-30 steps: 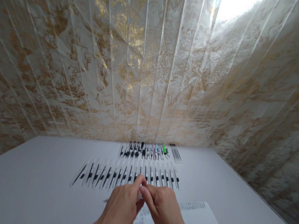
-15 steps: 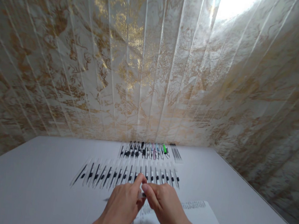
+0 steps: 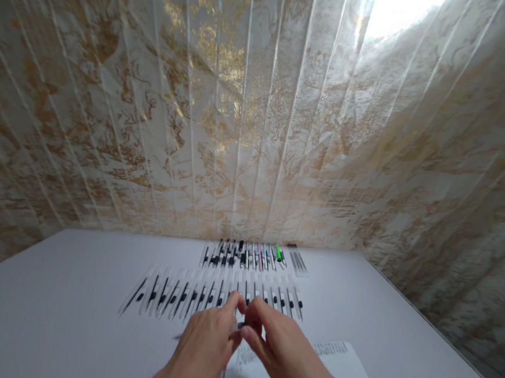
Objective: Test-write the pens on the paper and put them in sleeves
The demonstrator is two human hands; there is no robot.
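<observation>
Low in the frame's centre, your left hand (image 3: pixel 205 345) and right hand (image 3: pixel 281 348) met, fingertips pinched together on one small pen (image 3: pixel 239 326) above the surface (image 3: pixel 50 313).

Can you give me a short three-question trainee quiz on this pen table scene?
1. True or false: the left hand and right hand meet at their fingertips over one small pen.
2. Which lies nearer the wall: A, the near row of pens, or B, the far row of pens?
3. What colour is the brightest pen in the far row?

Key: 1 true. 2 B. 3 green.
</observation>
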